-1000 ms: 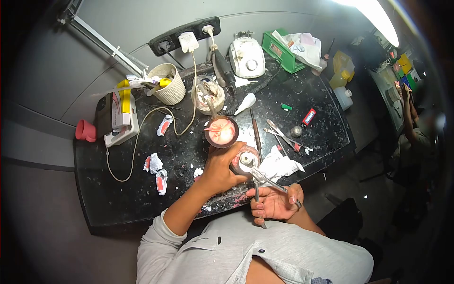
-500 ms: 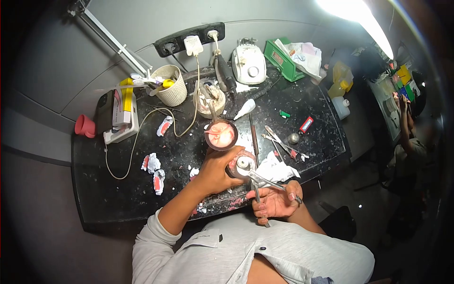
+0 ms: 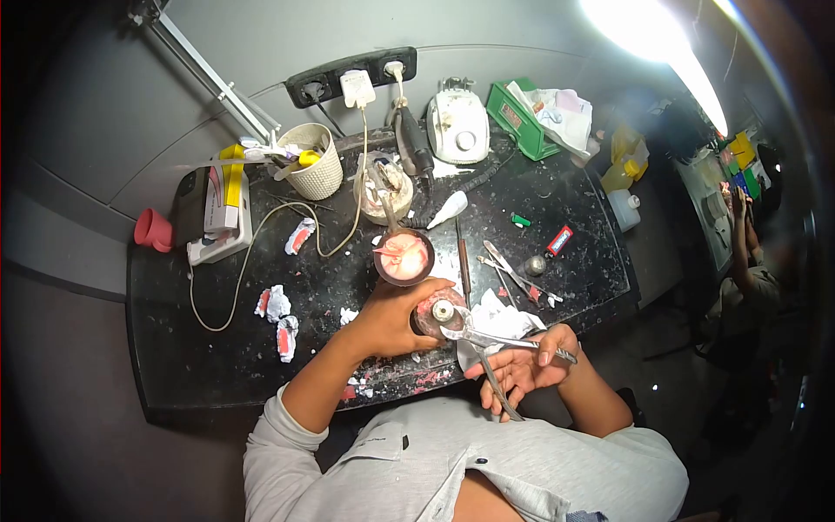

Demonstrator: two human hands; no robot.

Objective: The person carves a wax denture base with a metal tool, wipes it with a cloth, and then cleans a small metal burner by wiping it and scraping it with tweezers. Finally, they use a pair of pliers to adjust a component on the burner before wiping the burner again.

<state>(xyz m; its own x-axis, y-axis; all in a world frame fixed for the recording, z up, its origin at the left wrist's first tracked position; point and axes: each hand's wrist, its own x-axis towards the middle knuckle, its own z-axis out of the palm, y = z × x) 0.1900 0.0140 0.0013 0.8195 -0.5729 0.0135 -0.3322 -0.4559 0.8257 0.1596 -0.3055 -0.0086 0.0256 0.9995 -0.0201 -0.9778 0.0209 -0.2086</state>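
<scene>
Head view, seated person at a dental-laboratory worktop (image 3: 574, 252). The left hand (image 3: 391, 317) had its fingers wrapped tightly around a round plaster-caked piece (image 3: 432, 315), which was held at the front edge of the worktop, just below the rubber mixing bowl (image 3: 404, 257). The right hand (image 3: 524, 370) held the metal pliers (image 3: 500, 341), fingers curled loosely over the two widely spread handles; the jaws lay on the piece's top (whether they bit into it cannot be told).

Risk, as a judgement: the plaster looked brittle, so a hard squeeze could shatter the piece or chip whatever lies inside, and a slip of the smooth steel jaws could strike the left thumb, which sat close beside them.

Materials: the piece was stubby and cylindrical, pink-stained, chalky and rough. The bowl was dark, flexible-looking, filled with glossy pink paste. The worktop was black speckled stone, dusted with white crumbs. A crumpled white tissue (image 3: 504, 313) lay just beside the piece.
</scene>
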